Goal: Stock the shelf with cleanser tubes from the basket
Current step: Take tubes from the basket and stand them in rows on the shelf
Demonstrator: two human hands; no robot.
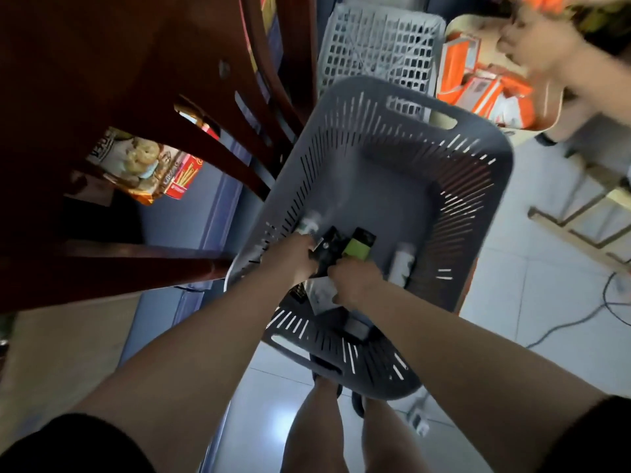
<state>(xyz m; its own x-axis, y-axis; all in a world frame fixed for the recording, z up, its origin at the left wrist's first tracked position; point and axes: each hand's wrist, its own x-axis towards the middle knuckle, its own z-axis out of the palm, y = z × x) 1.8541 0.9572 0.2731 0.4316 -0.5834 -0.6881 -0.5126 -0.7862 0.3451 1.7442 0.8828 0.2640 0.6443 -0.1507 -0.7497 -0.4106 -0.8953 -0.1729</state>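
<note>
Stocking is judged to be well along, since the grey basket (392, 186) is seen mostly bare inside. Only a few tubes are left at its near end: a white tube (403, 264) lying apart to the right, a green and black tube (358, 245), a black tube (326, 250) and a white-capped one (309, 227) by the left wall. Both hands are reached down into the basket. The left hand (297, 257) is closed around the black tube, its fingers curled on it. The right hand (355, 285) is set just beside it, fingers bent over a pale tube (321, 293), though the grip itself is blurred. The dark wooden shelf (136, 97) stands to the left, with snack boxes (150, 169) visible between its boards; no cleanser tubes can be made out on it from here. The remaining tubes are yet to be lifted out and placed
</note>
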